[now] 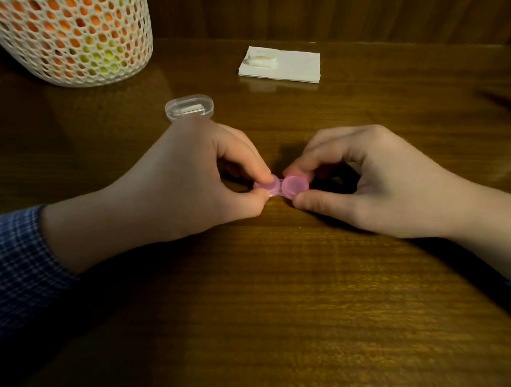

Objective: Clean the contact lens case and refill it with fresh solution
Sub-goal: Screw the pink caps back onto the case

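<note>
A small pink contact lens case (281, 188) with two round caps lies low over the wooden table (272, 297), between both hands. My left hand (190, 178) pinches its left end with thumb and forefinger, and the fingers cover most of the left cap. My right hand (376, 182) pinches the right cap (295, 186) between thumb and fingertips. The right cap's top shows plainly. No solution bottle is in view.
A folded white tissue (296, 66) with a small white wad (261, 60) on it lies at the back centre. A clear plastic lid or box (189, 107) sits behind my left hand. A white mesh container (70, 26) with orange and yellow inside stands back left.
</note>
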Tool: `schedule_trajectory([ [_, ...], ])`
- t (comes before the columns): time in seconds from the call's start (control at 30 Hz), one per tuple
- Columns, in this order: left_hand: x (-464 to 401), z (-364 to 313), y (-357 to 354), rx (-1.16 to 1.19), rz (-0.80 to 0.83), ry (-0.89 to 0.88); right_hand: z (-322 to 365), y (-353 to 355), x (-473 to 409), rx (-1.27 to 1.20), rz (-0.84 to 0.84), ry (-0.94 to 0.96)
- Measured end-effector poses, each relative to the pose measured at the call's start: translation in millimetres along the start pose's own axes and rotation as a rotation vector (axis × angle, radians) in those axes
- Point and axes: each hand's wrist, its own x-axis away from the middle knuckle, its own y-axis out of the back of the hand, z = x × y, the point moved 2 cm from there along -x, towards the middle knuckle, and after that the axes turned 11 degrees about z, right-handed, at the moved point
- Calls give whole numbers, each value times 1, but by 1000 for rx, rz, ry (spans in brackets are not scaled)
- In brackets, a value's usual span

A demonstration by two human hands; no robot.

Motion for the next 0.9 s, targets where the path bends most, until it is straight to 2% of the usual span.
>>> schedule_trajectory([
  [0.57,-1,0,-2,-6,-7,-12,5,-6,-2,75,-79,-20],
  [0.9,-2,-2,-3,-22,0,-22,3,-3,-2,76,-3,25],
])
